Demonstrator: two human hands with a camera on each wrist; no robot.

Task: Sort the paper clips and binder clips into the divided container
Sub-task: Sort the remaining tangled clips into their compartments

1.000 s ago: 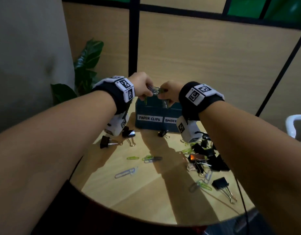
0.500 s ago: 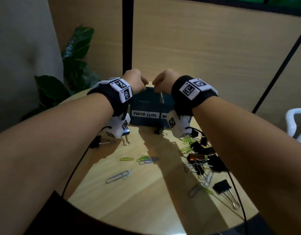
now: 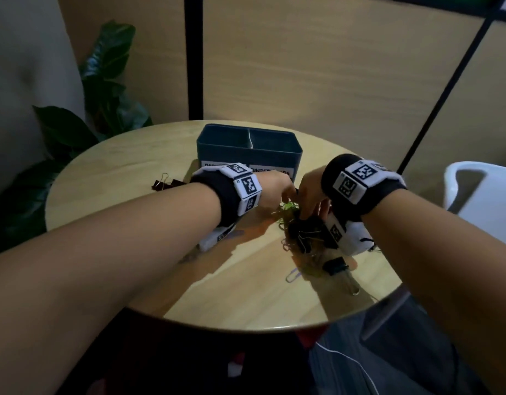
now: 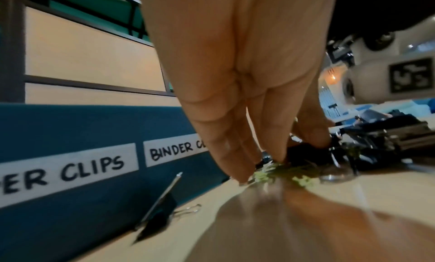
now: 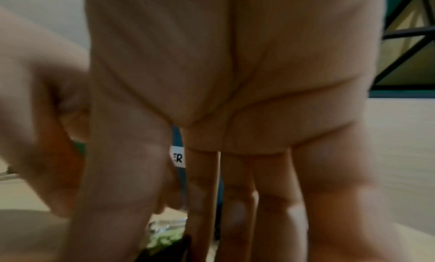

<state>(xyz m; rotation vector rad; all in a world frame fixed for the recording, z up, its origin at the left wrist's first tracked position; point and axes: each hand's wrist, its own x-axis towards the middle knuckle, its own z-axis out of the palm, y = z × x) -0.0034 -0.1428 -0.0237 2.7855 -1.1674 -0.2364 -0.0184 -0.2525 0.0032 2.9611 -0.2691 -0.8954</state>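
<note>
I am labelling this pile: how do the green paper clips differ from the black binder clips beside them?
The green paper clips are thin bent wire; the black binder clips are bulkier, with silver wire handles. The green ones lie nearer the container. Both lie on the table, unsorted.

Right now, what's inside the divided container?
The head view shows only the upper inner walls and the central divider of the divided container. No clips show there, but both compartment floors are hidden behind the front wall, so I can't tell what lies inside.
</note>
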